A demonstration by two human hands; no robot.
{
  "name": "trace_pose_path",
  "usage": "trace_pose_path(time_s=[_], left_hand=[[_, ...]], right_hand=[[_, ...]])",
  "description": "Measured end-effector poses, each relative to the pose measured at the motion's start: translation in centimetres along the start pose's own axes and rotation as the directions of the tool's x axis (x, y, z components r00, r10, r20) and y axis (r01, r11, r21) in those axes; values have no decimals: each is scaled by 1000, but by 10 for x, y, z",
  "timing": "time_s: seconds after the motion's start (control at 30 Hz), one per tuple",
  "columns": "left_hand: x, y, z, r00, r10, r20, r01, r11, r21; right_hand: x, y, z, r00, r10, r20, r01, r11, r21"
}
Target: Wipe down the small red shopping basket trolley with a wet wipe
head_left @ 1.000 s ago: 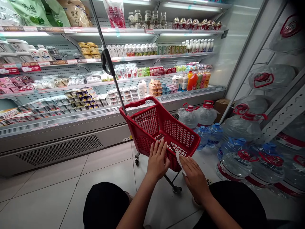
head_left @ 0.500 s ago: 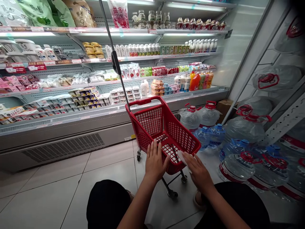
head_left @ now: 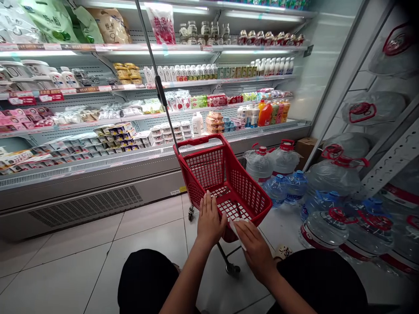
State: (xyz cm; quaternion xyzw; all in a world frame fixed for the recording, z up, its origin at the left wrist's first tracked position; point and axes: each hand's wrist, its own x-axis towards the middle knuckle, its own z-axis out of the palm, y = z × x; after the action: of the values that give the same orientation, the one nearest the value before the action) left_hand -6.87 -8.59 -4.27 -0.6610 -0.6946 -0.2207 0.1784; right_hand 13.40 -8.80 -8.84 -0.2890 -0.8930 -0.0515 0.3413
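Observation:
A red plastic shopping cart [head_left: 247, 184] on a dark wheeled frame stands in front of me, with perforated sides and a thin pole at its far left corner. My left hand [head_left: 208, 222] rests against its near left edge, fingers stretched out and close together. At the near rim, my right hand [head_left: 257, 248] presses a thin white cloth or tissue [head_left: 238, 235] under its fingers. The two hands are close, with the cloth between them. Part of the near rim is hidden behind my hands.
A long refrigerated display [head_left: 81, 174] with bottles, cups and packs runs behind the cart. To the right stand large water bottles [head_left: 322, 231], smaller blue ones [head_left: 296, 187] and a metal rack [head_left: 389, 161]. My dark-clad knees [head_left: 147, 279] flank my arms above the tiled floor [head_left: 150, 226].
My right hand has slid left along the near rim with the white cloth, closer to my left hand. My left hand has shifted only slightly. The view has turned a little.

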Motion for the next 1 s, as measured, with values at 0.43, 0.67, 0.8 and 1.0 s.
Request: trace_pose_path(time_s=[0.43, 0.67, 0.8, 1.0], left_hand=[[-16, -5, -4, 998, 61, 26, -64, 991, 115], [-29, 9, -8, 986, 168, 21, -169, 981, 91], [-26, 1, -11, 989, 145, 23, -146, 985, 86], [-24, -7, -10, 995, 98, 26, -99, 993, 71]], right_hand=[[2, 30, -7, 998, 50, -31, -54, 990, -128], [9, 12, -2, 996, -79, 27, 82, 990, -118], [-7, 67, -18, 1000, -9, 2, 9, 980, -199], [-15, 77, -16, 997, 73, -22, -76, 983, -168]])
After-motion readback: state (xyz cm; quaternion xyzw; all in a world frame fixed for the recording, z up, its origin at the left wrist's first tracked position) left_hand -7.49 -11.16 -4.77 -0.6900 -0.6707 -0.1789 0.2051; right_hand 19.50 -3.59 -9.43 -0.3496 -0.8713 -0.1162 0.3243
